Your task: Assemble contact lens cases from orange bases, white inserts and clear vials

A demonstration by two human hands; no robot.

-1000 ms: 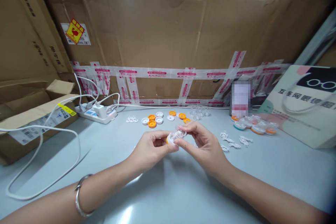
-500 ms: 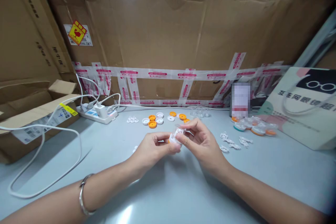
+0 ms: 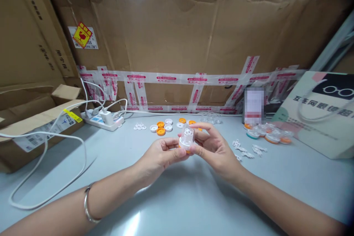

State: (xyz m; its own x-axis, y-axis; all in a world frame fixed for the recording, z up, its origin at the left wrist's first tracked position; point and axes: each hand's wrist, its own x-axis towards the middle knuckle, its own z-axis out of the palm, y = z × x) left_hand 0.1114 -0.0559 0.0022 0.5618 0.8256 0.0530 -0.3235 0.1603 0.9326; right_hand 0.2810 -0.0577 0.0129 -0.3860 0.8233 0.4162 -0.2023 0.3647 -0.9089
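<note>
The right hand (image 3: 218,151) partly hides an orange cap (image 3: 191,122); pixelation blurs an upright object (image 3: 253,105); the right edge crops the paper bag (image 3: 318,129).

Both forearms reach in from the lower corners of my view and converge near the centre, left wrist wearing a silver bangle. Left hand (image 3: 163,155): thumb and curled fingers closed in a pinch, palm turned inward. Right hand (image 3: 217,147) faces it, thumb low, index finger arched above, the two hands' fingertips close together.
</note>
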